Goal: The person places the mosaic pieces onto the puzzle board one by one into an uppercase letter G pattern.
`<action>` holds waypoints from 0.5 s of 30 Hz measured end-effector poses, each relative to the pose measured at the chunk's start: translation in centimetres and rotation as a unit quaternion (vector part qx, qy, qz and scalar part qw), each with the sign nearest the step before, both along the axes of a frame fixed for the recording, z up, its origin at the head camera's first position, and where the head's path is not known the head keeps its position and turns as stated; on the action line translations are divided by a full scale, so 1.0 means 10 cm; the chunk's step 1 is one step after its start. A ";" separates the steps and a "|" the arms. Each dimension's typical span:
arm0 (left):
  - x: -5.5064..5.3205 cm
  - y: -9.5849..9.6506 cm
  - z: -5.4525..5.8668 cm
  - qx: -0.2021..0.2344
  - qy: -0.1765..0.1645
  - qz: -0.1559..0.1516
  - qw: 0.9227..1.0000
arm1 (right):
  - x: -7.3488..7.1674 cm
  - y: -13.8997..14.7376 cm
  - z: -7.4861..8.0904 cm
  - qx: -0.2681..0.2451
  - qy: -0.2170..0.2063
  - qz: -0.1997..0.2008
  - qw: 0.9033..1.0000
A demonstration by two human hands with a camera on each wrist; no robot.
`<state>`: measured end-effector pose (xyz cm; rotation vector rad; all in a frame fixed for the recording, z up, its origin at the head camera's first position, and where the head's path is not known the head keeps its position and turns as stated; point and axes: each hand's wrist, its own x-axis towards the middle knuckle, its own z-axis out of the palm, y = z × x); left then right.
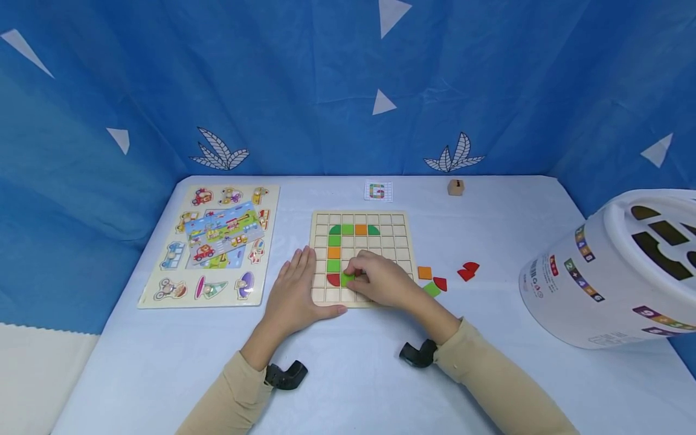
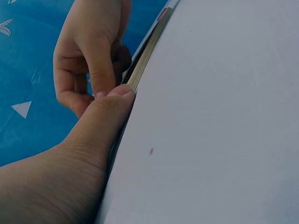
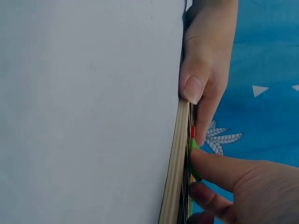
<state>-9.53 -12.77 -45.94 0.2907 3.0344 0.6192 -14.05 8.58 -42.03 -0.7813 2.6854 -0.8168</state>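
A wooden grid board [image 1: 402, 254] lies mid-table, bearing a curved row of tiles, among them an orange square [image 1: 334, 252], a dark green quarter-circle [image 1: 373, 230] and a red quarter-circle [image 1: 333, 280]. My right hand [image 1: 383, 281] pinches a light green square tile [image 1: 346, 280] at the grid, right beside the red piece; the tile's green edge [image 3: 195, 143] shows between thumb and finger in the right wrist view. My left hand [image 1: 296, 296] rests along the board's left edge, fingers straight, with the thumb [image 2: 105, 112] at the near edge.
Right of the board lie loose tiles: an orange square [image 1: 425, 273], a light green one [image 1: 432, 290] and several red pieces [image 1: 470, 266]. A pattern card [image 1: 378, 191] and wooden cube [image 1: 455, 188] sit behind. A vehicle puzzle [image 1: 217, 293] lies left; a white bucket [image 1: 560, 302] stands right.
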 end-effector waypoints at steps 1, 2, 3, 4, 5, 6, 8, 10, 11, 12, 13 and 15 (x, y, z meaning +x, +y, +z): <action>0.00 0.00 0.00 0.000 0.000 0.000 1.000 | 0.00 0.01 0.01 0.004 0.003 0.003 1.000; 0.00 0.00 0.00 0.000 -0.001 -0.001 1.000 | 0.01 0.02 0.01 0.008 0.006 0.006 1.000; 0.00 0.00 -0.01 0.000 -0.001 -0.001 1.000 | 0.01 0.03 0.02 0.012 0.008 0.010 1.000; 0.00 0.00 -0.01 0.000 -0.002 -0.001 1.000 | 0.01 0.05 0.03 0.014 0.010 0.014 1.000; 0.00 -0.01 -0.02 -0.001 -0.003 -0.001 1.000 | 0.02 0.06 0.03 0.016 0.011 0.017 1.000; 0.00 -0.01 -0.02 -0.002 -0.003 -0.001 1.000 | 0.02 0.08 0.04 0.016 0.009 0.020 1.000; 0.00 -0.01 -0.02 -0.003 -0.004 -0.001 1.000 | 0.03 0.12 0.06 0.016 0.006 0.022 1.000; -0.01 -0.01 -0.03 -0.005 -0.004 0.000 1.000 | 0.04 0.18 0.08 0.014 0.003 0.017 1.000; -0.01 -0.01 -0.02 -0.004 -0.003 0.000 1.000 | 0.05 0.22 0.09 0.013 0.001 0.009 1.000; -0.01 -0.01 -0.02 -0.003 -0.002 0.000 1.000 | 0.05 0.27 0.11 0.014 -0.001 0.001 1.000; -0.01 0.00 -0.02 -0.002 -0.002 0.000 1.000 | 0.06 0.32 0.12 0.016 -0.002 -0.007 1.000; -0.01 0.00 -0.01 -0.001 -0.002 0.000 1.000 | 0.05 0.44 0.14 0.018 -0.004 -0.024 1.000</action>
